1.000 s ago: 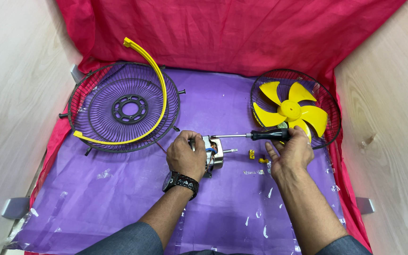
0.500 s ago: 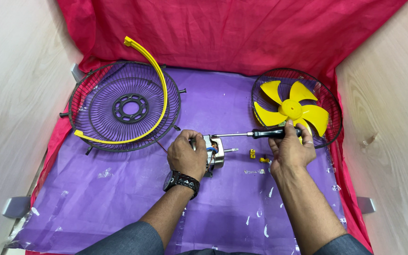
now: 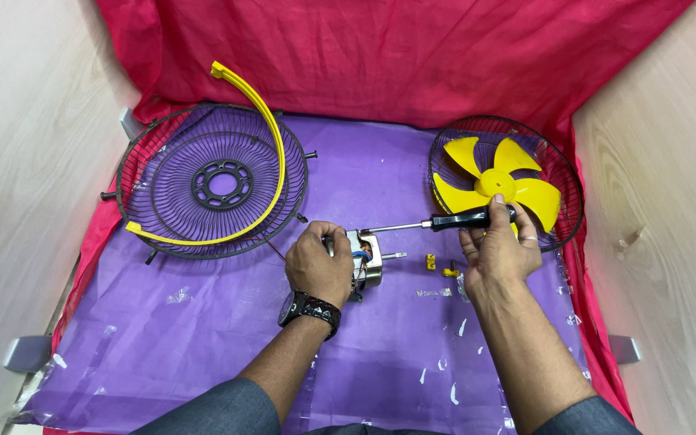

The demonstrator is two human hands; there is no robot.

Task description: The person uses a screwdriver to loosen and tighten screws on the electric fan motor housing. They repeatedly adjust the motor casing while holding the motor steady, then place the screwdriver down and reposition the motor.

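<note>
My left hand [image 3: 317,263] grips a small metal fan motor [image 3: 366,259] lying on the purple sheet [image 3: 203,338]; a thin shaft sticks out of it to the right. My right hand [image 3: 497,250] holds a black-handled screwdriver [image 3: 461,221] level, its metal tip reaching the motor's top edge. A black watch sits on my left wrist. Two small yellow parts [image 3: 440,265] lie between the hands.
A dark wire fan guard [image 3: 213,181] with a loose yellow rim strip [image 3: 271,153] lies at the back left. Another guard [image 3: 557,181] holding a yellow fan blade [image 3: 495,184] lies at the back right. Red cloth [image 3: 396,56] covers the back. Wooden walls flank both sides.
My right hand has lifted the screwdriver slightly and shifted its grip along the handle. The left hand stays on the motor.
</note>
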